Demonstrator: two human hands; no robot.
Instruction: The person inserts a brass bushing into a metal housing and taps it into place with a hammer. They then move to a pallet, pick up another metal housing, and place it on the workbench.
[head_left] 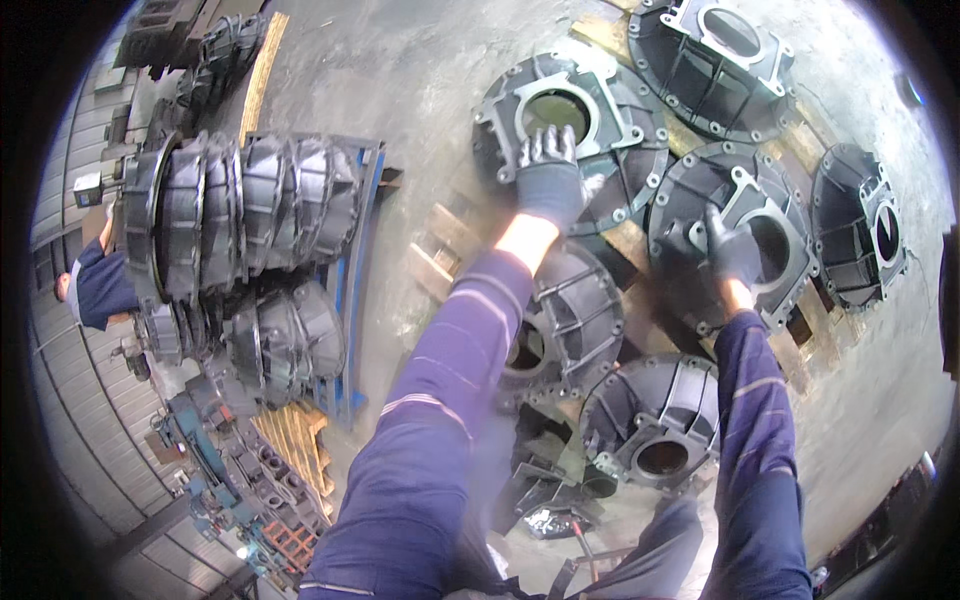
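While six dark housings lie spread across the centre and right of the frame, the left hand (552, 180) is over the upper-centre housing (617, 165), its fingers across the lower edge of the round opening and close together, with the thumb apart. The right hand (735, 255) is over the middle-right housing (752, 203), one finger pointing up the frame; blur hides the rest. I cannot tell whether either hand is clamped on metal.

Neither housing looks lifted, so the handling seems to be at the contact stage at most. The upper-right housing (690, 80), far-right housing (845, 220) and two lower housings (580, 310) (690, 400) have no hand on them. Wooden slats (628, 245) show between the upper pieces. At left, similar housings (225, 210) stand nested in a row, perhaps a finished or waiting lot; how many pieces are left to handle cannot be judged.
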